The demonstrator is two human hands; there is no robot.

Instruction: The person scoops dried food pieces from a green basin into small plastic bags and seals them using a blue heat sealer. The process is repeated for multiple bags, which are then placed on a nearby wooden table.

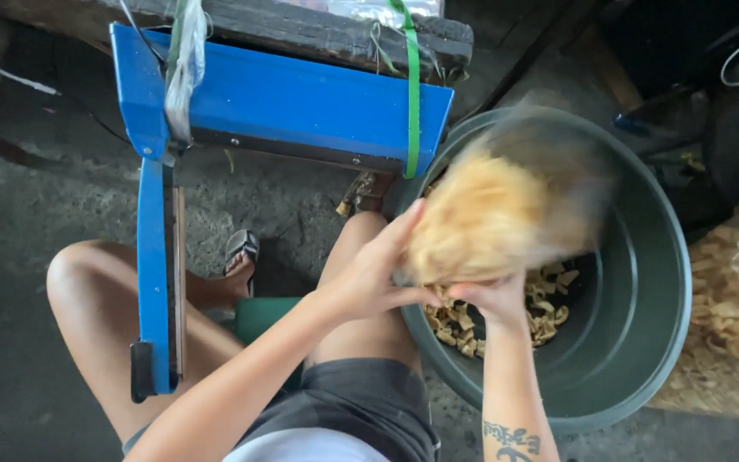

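Both my hands hold a clear bag filled with pale yellow chips (485, 218), blurred by motion, over a large dark green tub (643, 334). My left hand (378, 265) grips the bag's left side with fingers spread along it. My right hand (493, 299) clasps the bag from below. Loose yellow chips (549, 308) lie at the tub's bottom under the bag.
A blue metal sealing machine (284, 103) with a long blue lever arm (154, 282) stands to the left, above my bare knees. A foot in a sandal (239, 257) rests on the concrete floor. Another big clear sack of chips (737, 316) sits at the right edge.
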